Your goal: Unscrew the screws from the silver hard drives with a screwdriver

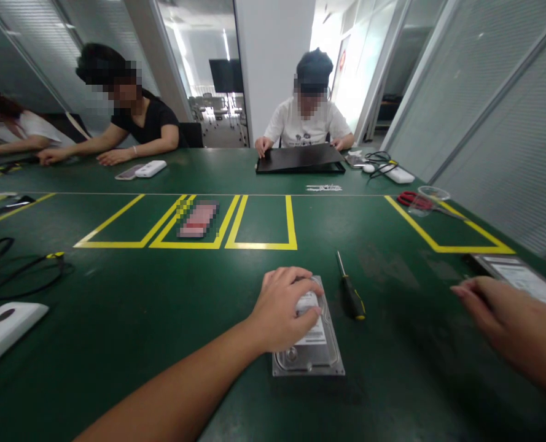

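My left hand (284, 307) lies over a silver hard drive (312, 359) on the table, its curled fingers and thumb pressed on the labelled top. Just right of that drive is a screwdriver (353, 298) with a black and yellow handle, its shaft pointing away from me. My right hand (507, 319) is off to the right, thumb and fingertips pinched together. Whatever sits in the pinch is too small to name. Behind this hand, partly hidden, a second drive-like block with a white label (526, 276) lies on the table.
Yellow tape frames (261, 245) mark the green table (162, 380); a phone (199, 219) lies in one. Red-handled scissors (413, 199) are at right, a white device (5, 331) and black cable (19, 291) at left. Across sits a person (307, 116) with a black panel (300, 159); others sit left.
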{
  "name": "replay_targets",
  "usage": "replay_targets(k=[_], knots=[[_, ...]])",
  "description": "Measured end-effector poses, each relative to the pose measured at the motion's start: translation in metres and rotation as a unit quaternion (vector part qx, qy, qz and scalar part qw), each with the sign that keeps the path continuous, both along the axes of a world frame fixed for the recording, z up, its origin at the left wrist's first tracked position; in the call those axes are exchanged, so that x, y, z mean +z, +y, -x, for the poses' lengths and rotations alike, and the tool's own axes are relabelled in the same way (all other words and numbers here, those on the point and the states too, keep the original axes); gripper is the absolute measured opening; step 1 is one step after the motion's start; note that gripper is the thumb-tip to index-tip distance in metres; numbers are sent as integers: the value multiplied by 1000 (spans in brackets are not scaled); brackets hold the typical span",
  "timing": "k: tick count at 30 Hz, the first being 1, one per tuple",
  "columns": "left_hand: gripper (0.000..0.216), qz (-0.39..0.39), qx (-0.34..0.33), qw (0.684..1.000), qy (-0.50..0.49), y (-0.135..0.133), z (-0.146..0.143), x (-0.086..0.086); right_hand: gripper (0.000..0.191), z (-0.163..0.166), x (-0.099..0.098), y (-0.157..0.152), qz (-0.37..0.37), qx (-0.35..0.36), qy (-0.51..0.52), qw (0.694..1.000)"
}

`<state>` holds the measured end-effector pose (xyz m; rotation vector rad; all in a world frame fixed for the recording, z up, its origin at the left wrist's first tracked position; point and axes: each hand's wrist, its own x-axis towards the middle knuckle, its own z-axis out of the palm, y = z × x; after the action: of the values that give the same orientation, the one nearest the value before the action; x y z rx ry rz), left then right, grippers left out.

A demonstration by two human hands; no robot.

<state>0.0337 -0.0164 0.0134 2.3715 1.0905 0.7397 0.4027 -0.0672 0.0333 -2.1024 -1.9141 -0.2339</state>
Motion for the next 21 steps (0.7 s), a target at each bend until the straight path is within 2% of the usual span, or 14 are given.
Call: replay_targets(k=[2,4,8,11,14,18,21], knots=[[24,-1,-11,1000,1,2,1,1,53,48,23,0,-14,66,-31,997],[24,-3,-22,1000,4,3,2,1,47,94,41,-1,-19,102,-33,994],[26,-5,-40,999,10,6,3,0,36,158,57,-1,-12,145,53,988],[34,-3,-43,999,-6,6,2,-1,28,177,51,8,-9,156,111,981],[39,-30,-12,999,-23,3,0,-1,26,181,32,20,-44,153,146,976],[28,-116,48,991,-41,-1,1,1,23,181,7,23,-56,203,250,945],[20,-186,21,979,-78,-2,5,1,23,184,0,17,-56,238,297,923]])
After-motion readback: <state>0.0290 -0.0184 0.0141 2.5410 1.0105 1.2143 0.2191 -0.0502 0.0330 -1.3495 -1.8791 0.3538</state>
